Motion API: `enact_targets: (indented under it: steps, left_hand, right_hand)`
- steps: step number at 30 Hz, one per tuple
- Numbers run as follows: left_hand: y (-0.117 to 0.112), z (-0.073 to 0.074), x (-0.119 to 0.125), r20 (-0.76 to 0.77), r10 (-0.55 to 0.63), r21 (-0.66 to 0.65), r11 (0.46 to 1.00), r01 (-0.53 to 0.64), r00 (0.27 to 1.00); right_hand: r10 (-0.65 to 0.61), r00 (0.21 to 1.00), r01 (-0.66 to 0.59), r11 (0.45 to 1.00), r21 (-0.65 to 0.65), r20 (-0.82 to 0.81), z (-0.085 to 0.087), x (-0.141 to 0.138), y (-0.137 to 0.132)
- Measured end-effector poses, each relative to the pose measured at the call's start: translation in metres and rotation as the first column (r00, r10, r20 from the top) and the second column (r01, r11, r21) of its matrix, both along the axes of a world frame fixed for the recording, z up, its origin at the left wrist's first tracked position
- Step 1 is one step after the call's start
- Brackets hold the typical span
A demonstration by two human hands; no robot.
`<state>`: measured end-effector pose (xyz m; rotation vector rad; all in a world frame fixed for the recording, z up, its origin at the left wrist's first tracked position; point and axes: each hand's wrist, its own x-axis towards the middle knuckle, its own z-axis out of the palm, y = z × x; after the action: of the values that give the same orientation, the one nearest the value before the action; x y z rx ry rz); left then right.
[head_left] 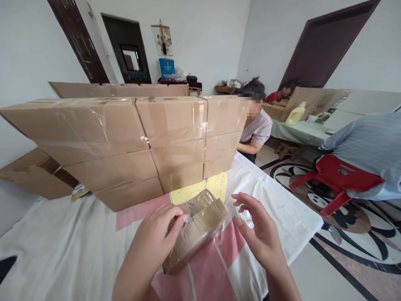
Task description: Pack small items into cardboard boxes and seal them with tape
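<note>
My left hand (153, 242) grips a large roll of clear packing tape (196, 228), fingers wrapped over its top edge. The roll is tilted, held just above the cloth-covered table (62, 251). My right hand (260, 228) hovers beside the roll's right end with fingers spread, touching or nearly touching a loose clear strip of tape. Right behind the roll stands a wall of stacked, taped cardboard boxes (131, 142).
An open cardboard box (34, 171) lies at the left. A seated person (255, 125) is beyond the boxes. Another person sits on a red plastic chair (341, 179) at right, near a second table with a yellow jug (296, 113). The table edge drops off at right.
</note>
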<state>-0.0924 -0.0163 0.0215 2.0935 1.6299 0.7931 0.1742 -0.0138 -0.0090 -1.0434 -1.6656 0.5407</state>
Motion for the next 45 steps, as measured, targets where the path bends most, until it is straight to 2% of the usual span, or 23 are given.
enact_targets:
  steps: [3,6,8,10,15,21,24,28,30,32,34,37,41,45]
  left_hand:
    - [0.001,0.001,0.000,0.114,-0.046,-0.073,0.996,0.054,0.992]
    - [0.001,0.003,-0.002,0.267,-0.122,-0.076,0.986,0.147,0.956]
    - [0.002,0.003,-0.006,0.353,-0.150,-0.060,0.981,0.183,0.924]
    - [0.002,0.001,-0.011,0.403,-0.160,-0.046,0.980,0.195,0.901]
    - [0.006,-0.002,-0.020,0.432,-0.118,-0.051,0.987,0.155,0.894]
    - [0.013,-0.005,-0.016,0.362,-0.145,-0.233,0.943,0.240,0.921]
    - [0.016,-0.007,-0.012,0.334,-0.146,-0.298,0.921,0.251,0.931]
    - [0.020,-0.007,-0.006,0.294,-0.143,-0.328,0.914,0.240,0.945]
    - [0.022,-0.008,-0.002,0.264,-0.136,-0.333,0.916,0.223,0.955]
    - [0.023,-0.011,0.002,0.221,-0.105,-0.340,0.924,0.178,0.970]
    - [0.023,-0.014,0.005,0.162,-0.053,-0.336,0.936,0.105,0.985]
    - [0.023,-0.019,0.004,0.107,-0.015,-0.326,0.944,0.049,0.994]
    - [0.023,-0.019,0.000,0.090,-0.040,-0.343,0.937,0.069,0.995]
    - [0.030,-0.013,-0.001,0.021,-0.106,-0.347,0.932,0.107,0.994]
  right_hand:
    - [0.225,0.974,-0.226,0.973,-0.038,-0.011,0.010,-0.035,0.004]
    - [0.398,0.917,-0.394,0.914,-0.101,0.028,0.013,-0.060,0.011]
    - [0.489,0.870,-0.474,0.863,-0.178,0.055,0.011,-0.070,0.014]
    - [0.527,0.849,-0.500,0.827,-0.257,0.042,0.010,-0.074,0.014]
    - [0.460,0.888,-0.416,0.822,-0.390,0.022,0.005,-0.071,0.013]
    - [0.340,0.939,-0.336,0.856,-0.393,-0.062,-0.012,-0.063,0.003]
    - [0.266,0.964,-0.230,0.872,-0.433,0.022,-0.016,-0.062,-0.009]
    - [0.205,0.954,-0.135,0.945,-0.298,0.218,-0.012,-0.062,-0.017]
    - [0.174,0.951,-0.098,0.953,-0.288,0.255,-0.012,-0.061,-0.018]
    - [0.201,0.953,-0.096,0.911,-0.400,0.228,-0.015,-0.060,-0.016]
    - [0.248,0.955,-0.128,0.840,-0.528,0.162,-0.019,-0.058,-0.013]
    - [0.262,0.961,-0.156,0.773,-0.615,0.085,-0.025,-0.057,-0.009]
    - [0.255,0.967,-0.180,0.740,-0.648,0.023,-0.027,-0.058,-0.007]
    - [0.246,0.967,-0.142,0.751,-0.645,0.073,-0.026,-0.061,-0.005]
